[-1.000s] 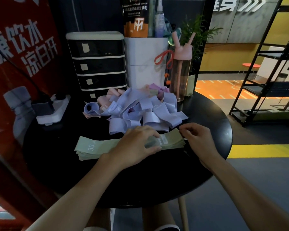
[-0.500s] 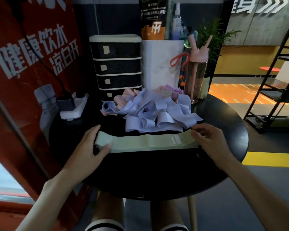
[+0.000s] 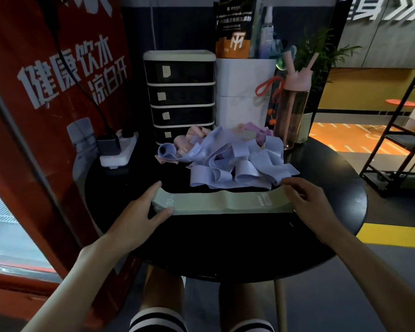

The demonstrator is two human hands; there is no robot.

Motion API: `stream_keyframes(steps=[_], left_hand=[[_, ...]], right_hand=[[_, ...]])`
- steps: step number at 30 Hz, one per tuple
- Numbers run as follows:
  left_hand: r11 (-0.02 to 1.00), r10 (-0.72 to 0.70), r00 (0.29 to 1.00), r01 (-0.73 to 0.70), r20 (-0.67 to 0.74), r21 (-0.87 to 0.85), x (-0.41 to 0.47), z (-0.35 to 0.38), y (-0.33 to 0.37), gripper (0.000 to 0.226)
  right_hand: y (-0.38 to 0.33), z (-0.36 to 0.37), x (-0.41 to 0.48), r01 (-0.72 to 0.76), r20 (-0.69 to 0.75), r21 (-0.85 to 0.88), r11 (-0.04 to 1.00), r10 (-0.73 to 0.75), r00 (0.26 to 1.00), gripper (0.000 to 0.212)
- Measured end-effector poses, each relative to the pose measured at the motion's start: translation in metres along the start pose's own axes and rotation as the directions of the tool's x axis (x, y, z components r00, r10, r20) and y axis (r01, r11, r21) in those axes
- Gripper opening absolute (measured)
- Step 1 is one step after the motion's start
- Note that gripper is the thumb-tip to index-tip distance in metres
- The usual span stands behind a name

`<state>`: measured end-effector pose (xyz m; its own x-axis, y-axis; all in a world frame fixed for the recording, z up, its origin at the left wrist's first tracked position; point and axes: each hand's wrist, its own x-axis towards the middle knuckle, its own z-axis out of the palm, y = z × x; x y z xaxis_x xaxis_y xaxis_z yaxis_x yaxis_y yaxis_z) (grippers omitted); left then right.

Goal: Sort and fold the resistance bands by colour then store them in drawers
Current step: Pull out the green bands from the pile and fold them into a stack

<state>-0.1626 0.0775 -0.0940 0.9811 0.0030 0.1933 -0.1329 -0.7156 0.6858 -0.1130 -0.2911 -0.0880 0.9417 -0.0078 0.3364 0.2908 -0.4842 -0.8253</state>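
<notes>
Round black surface [image 3: 225, 248] carries the stacked green bands [image 3: 221, 203] flat at mid-frame, left hand [image 3: 141, 212] pinching one end, right hand [image 3: 307, 200] curled over the other; best square the edges before folding, clear of the lilac pile [image 3: 235, 161] just behind.

Round black bench [image 3: 225, 248] at centre. Left of bench: tall red banner [image 3: 34, 116] with white characters, pale window [image 3: 3, 226] low beside it. Behind bench: dark wall [image 3: 177, 27]. Right of bench: black metal rack [image 3: 410, 141], orange floor [image 3: 340, 137] beyond, yellow stripe [image 3: 393, 236] on grey floor [image 3: 381, 271]. Light dim.
</notes>
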Motion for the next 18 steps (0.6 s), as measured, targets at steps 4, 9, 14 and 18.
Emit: stream_keyframes(steps=[4,9,14,18], left_hand=[[1.000,0.006,1.000,-0.006,-0.009,0.023,0.0022,0.0008,-0.0012,0.065],[0.995,0.065,0.998,-0.064,0.007,-0.083,0.0058,-0.0004,0.0023,0.064],[0.996,0.086,0.996,-0.085,-0.020,0.032,0.0091,0.0028,-0.0063,0.048],[0.997,0.074,0.997,-0.073,-0.010,0.038,0.0104,0.0020,-0.0064,0.046]], right_hand=[[-0.0009,0.0005,-0.0004,0.026,0.054,-0.072,0.997,-0.022,0.998,0.017],[-0.0006,0.0009,0.0008,0.095,0.142,-0.236,0.967,-0.062,0.988,0.021],[0.0019,0.0026,0.0012,0.109,0.175,-0.382,0.918,-0.044,0.984,0.029],[0.0036,0.0024,0.0022,0.111,0.178,-0.427,0.898,-0.037,0.983,0.027]])
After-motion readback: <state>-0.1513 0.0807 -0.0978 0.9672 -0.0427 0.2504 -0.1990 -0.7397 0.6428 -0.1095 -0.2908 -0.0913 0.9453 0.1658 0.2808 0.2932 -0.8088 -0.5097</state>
